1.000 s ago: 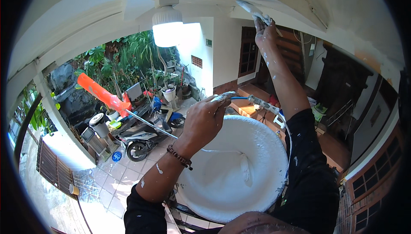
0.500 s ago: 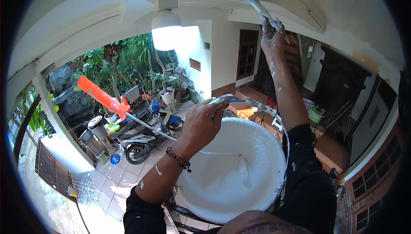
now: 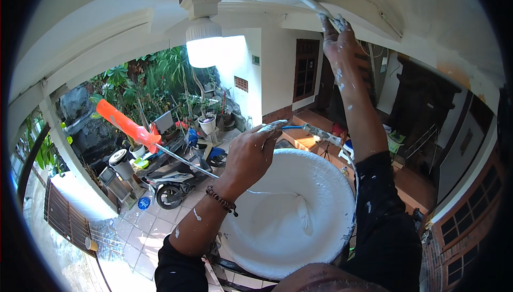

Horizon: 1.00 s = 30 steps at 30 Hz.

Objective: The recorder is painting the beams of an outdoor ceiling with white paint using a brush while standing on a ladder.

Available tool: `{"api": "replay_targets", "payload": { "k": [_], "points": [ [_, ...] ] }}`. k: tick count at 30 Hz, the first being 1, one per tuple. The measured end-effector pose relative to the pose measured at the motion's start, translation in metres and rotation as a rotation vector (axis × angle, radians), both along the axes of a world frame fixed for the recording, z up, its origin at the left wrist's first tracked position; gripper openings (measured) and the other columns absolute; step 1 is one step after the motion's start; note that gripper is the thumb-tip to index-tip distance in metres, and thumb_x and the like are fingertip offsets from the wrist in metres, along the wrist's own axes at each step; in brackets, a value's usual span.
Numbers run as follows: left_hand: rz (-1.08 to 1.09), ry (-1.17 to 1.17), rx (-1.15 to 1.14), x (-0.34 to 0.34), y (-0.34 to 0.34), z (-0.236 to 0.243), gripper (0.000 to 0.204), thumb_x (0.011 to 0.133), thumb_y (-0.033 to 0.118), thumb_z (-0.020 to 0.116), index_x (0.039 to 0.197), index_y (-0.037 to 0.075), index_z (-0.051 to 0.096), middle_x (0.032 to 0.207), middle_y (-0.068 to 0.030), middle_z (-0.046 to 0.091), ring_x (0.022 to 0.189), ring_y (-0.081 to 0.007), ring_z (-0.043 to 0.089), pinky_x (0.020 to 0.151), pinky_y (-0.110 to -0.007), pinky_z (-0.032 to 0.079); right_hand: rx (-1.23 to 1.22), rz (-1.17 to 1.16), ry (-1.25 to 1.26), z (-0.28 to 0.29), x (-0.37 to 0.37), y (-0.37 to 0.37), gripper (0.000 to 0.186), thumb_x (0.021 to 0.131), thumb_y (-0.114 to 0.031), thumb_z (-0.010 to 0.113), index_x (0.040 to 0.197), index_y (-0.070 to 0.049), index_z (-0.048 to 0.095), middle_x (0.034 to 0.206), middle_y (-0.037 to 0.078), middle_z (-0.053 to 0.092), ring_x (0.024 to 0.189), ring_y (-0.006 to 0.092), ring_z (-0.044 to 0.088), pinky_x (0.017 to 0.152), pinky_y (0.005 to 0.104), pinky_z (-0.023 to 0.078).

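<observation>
My right hand [image 3: 339,38] is raised overhead, its paint-smeared fingers closed on a whitened paintbrush [image 3: 315,4] whose far end meets the ceiling edge. Lower and to the left, my left hand [image 3: 251,150] has its fingers curled over the blue part of the wire handle [image 3: 320,132] of a large white paint bucket [image 3: 334,185]. White paint streaks both forearms. A paint roller with an orange handle [image 3: 125,123] leans over the bucket's left side. Its metal rod passes behind my left wrist, and its white-coated end [image 3: 303,214] lies inside the bucket.
A lit bulb [image 3: 203,43] hangs from the ceiling [image 3: 123,3] left of the brush. A cable runs along the ceiling. Far below are a parked motorbike [image 3: 171,185], potted plants and a tiled floor [image 3: 144,228]. Dark bars show under the bucket.
The brush and my right hand have shifted slightly left, with the brush lying flatter against the ceiling. My left hand keeps its hold, and the view has tilted a little.
</observation>
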<state>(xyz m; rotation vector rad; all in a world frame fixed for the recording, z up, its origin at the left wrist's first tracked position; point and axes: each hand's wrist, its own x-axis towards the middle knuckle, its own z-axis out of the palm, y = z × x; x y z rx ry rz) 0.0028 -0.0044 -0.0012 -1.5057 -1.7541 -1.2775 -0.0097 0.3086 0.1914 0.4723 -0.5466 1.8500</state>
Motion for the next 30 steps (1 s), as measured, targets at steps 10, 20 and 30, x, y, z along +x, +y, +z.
{"api": "replay_targets", "payload": {
  "k": [10,20,30],
  "points": [
    [-0.007,0.017,0.022,0.000,0.002,0.000,0.016,0.094,0.011,0.062,0.102,0.001,0.071,0.077,-0.0186,0.065,0.059,-0.0324,0.060,0.056,-0.041,0.045,0.048,0.026,-0.003,-0.062,0.007,0.008,0.030,0.101,-0.021,0.051,0.114,0.006,0.052,0.122,0.023,0.057,0.107,0.0352,0.065,0.093,0.0409,0.060],
    [0.007,0.013,0.015,-0.001,-0.004,0.000,0.017,0.095,0.013,0.061,0.103,0.001,0.070,0.077,-0.0194,0.064,0.061,-0.0345,0.061,0.057,-0.042,0.045,-0.007,0.094,0.089,-0.018,0.028,-0.037,0.026,0.100,-0.016,0.052,0.113,0.006,0.053,0.117,0.023,0.059,0.109,0.0370,0.064,0.099,0.0440,0.057],
    [0.025,-0.018,-0.035,0.002,-0.001,0.003,0.018,0.094,0.014,0.061,0.105,0.003,0.071,0.080,-0.0186,0.066,0.066,-0.0356,0.063,0.060,-0.043,0.047,0.052,0.049,-0.010,-0.055,0.000,-0.014,0.031,0.102,-0.021,0.051,0.117,0.005,0.051,0.117,0.021,0.059,0.107,0.0337,0.064,0.097,0.0410,0.058]
  ]
}}
